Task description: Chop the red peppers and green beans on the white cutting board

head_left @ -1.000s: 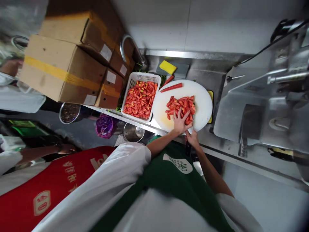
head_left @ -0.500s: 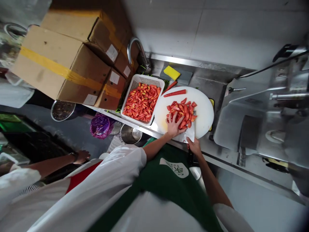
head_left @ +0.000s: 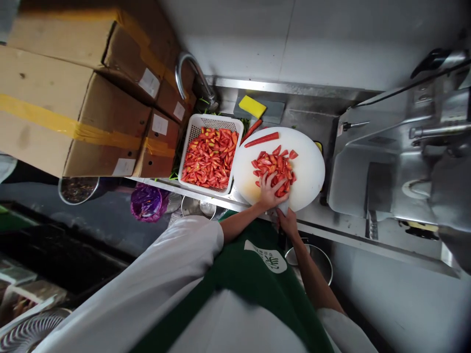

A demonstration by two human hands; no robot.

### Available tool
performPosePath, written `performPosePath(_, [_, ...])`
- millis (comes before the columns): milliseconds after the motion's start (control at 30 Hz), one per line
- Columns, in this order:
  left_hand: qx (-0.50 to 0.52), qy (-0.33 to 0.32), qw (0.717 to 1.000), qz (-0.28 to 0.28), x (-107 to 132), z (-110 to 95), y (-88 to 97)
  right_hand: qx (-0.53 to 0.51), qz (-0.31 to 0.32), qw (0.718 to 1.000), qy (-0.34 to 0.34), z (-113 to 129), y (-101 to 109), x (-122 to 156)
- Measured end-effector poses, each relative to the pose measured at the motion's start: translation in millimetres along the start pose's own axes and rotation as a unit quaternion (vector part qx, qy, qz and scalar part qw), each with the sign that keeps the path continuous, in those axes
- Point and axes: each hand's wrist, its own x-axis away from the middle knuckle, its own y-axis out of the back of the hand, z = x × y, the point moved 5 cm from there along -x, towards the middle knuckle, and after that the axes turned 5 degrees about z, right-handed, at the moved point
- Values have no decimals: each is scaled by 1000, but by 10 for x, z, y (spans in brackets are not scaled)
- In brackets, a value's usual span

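Two bare hands are at work at the near edge of a round white cutting board (head_left: 312, 169) that lies on the steel worktop (head_left: 346, 230). The left hand (head_left: 268, 189) lies flat with its fingers spread wide, pressing down on the near side of a heap of cut red pieces (head_left: 275, 164) at the middle of the board, gripping nothing. The right hand (head_left: 287, 223) sits just behind it at the board's rim, curled tight round a knife (head_left: 282, 210); only a sliver of pale blade shows between the two hands, the rest being hidden. One long uncut red vegetable (head_left: 262, 139) lies at the far side of the board, apart from the heap. Touching the board on the left stands a white slotted basket (head_left: 206, 120), filled with more cut pieces (head_left: 209, 157). Beyond it a curved tap (head_left: 191, 71) rises, and a yellow sponge (head_left: 252, 106) rests by the back wall. Stacked cardboard boxes (head_left: 73, 113) crowd the far left, with a purple bag (head_left: 147, 202) below them. A big steel machine (head_left: 401, 162) fills the right side.
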Motion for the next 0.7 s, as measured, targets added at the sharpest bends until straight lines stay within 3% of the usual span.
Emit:
performPosePath(267, [25,-68,996,42,-45,-109,16,-118,-41,992,-3,-95,-113,119])
performPosePath(400, [32,-100,993,46,-56,-123,120,-131,-63,989,-3,-47,-209,162])
performPosePath(567, [38,-90,995,7,-101,70,517,-72,-57,996,11,245,-399,109])
performPosePath(700, [35,-25,998,-53,-123,579,1025,-14,16,998,53,674,-822,-170])
